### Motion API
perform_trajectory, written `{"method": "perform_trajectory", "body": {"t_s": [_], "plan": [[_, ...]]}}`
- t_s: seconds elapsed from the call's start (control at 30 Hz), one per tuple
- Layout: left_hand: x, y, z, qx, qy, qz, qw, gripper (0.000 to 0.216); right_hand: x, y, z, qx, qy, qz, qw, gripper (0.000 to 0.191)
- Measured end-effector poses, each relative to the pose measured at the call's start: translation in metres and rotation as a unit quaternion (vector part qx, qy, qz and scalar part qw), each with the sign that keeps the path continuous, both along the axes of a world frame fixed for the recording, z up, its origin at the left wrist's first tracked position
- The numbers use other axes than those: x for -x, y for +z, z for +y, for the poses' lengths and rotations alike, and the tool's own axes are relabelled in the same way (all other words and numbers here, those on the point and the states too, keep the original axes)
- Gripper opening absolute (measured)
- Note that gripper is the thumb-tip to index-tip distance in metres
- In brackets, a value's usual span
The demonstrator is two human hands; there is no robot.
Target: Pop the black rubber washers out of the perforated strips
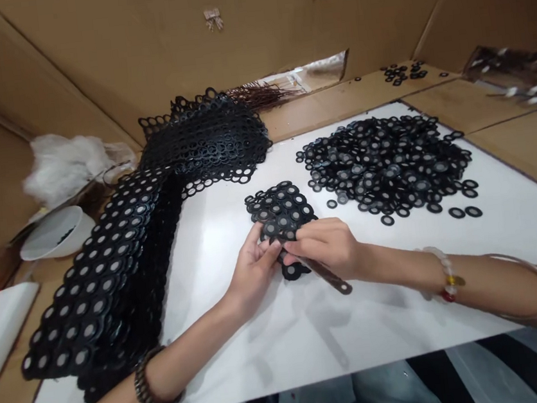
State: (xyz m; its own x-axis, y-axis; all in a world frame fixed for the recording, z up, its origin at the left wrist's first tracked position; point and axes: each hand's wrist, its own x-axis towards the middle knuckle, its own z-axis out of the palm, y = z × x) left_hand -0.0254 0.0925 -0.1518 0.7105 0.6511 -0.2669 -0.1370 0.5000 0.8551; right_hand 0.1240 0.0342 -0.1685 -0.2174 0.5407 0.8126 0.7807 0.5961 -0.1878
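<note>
The left hand (252, 274) pinches 1 disc patch (293, 206) by its left side over the bench (384, 324); the right hand (330, 246) grips 1 brown tool (328, 277) at it; right of the patch, 1 disc heap (390, 165); left, 1 bowl (66, 234); beyond, 2 bows (213, 18).

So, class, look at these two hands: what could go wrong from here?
The slim brown tool in the right hand is close to the fingertips of the left hand at the patch of discs; a slip might nick them. The beaded bracelet sits near the stacked black mesh and could snag it. The right forearm might scatter discs from the loose pile.
</note>
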Motion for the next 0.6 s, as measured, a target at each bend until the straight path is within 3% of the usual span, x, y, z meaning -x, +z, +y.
{"method": "perform_trajectory", "body": {"t_s": [0.4, 0.6], "plan": [[-0.0002, -0.0006, 0.0004, 0.003, 0.005, -0.005, 1.000, 0.047, 0.0055, -0.0041, -0.0013, 0.017, -0.043, -0.049, 0.998, 0.022], [0.0008, -0.0003, -0.0030, -0.083, -0.050, 0.013, 0.995, 0.058, 0.0095, 0.0017, -0.0032, 0.022, -0.063, -0.075, 0.995, 0.026]]}}
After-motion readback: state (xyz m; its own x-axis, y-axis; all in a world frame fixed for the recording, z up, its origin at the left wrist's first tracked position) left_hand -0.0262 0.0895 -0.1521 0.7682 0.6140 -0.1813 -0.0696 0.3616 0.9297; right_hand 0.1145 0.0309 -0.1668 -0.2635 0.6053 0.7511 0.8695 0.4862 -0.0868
